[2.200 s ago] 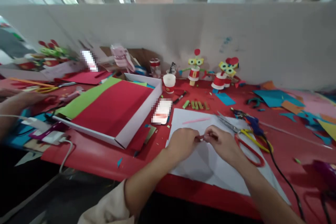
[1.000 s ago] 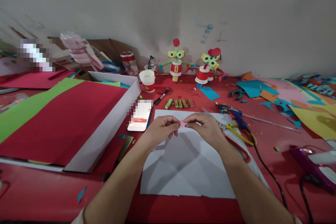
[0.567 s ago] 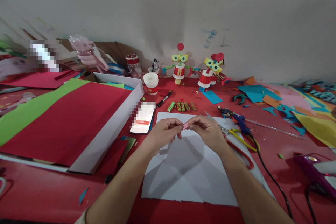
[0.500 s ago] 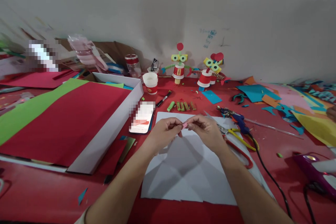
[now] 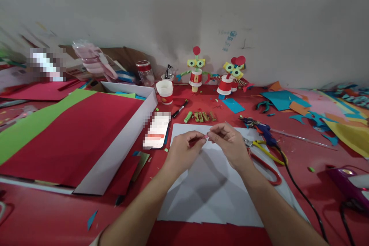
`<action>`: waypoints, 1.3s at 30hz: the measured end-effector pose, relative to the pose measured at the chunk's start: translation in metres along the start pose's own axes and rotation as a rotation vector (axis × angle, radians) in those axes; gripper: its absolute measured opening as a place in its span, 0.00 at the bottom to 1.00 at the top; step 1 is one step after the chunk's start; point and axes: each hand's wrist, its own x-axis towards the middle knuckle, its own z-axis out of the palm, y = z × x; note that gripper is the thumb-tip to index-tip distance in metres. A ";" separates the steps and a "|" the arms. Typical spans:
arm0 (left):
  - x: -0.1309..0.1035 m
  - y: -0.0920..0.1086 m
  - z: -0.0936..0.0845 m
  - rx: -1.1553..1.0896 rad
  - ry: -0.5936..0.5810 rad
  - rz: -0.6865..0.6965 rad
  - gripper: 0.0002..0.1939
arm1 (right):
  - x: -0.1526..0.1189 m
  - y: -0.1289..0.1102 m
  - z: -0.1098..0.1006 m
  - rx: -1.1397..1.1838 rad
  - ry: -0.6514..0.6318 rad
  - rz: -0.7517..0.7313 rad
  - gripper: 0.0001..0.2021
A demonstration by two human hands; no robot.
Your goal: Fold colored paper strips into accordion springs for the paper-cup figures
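Note:
My left hand (image 5: 184, 150) and my right hand (image 5: 229, 144) meet fingertip to fingertip above a white paper sheet (image 5: 213, 192). Both pinch a small pink folded paper strip (image 5: 205, 137) between them; most of it is hidden by my fingers. Red and yellow scissors (image 5: 265, 153) lie just right of my right hand. Several small green folded paper springs (image 5: 200, 116) lie in a row beyond the sheet.
A white box lid (image 5: 121, 150) holds red and green card at left. A phone (image 5: 157, 130), a black marker (image 5: 179, 108), a paper cup (image 5: 165, 92) and two paper-cup robot figures (image 5: 211, 73) stand beyond. A glue gun (image 5: 266, 134) with its cable lies at right, among coloured paper scraps (image 5: 311, 111).
The camera swung from the left side of the table and settled over the white sheet. My fingers keep working the pink strip, which now shows less between my fingertips.

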 end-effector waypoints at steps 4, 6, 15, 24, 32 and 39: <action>-0.001 0.002 0.001 -0.021 0.032 0.011 0.08 | -0.002 0.000 0.001 -0.022 0.036 -0.009 0.09; 0.000 0.003 0.001 -0.032 0.043 0.000 0.08 | -0.003 0.000 0.002 -0.056 0.066 -0.047 0.07; 0.000 0.005 -0.004 -0.032 0.084 0.032 0.06 | -0.006 -0.004 0.006 0.068 -0.067 0.034 0.12; -0.001 0.003 0.002 0.067 0.181 0.140 0.09 | -0.004 -0.006 0.003 0.169 0.092 0.033 0.05; -0.001 0.000 0.002 0.198 0.269 0.330 0.04 | -0.003 -0.014 0.003 0.333 0.083 0.078 0.10; -0.002 0.003 0.000 0.126 0.217 0.216 0.02 | -0.004 -0.012 0.004 0.259 0.088 -0.008 0.08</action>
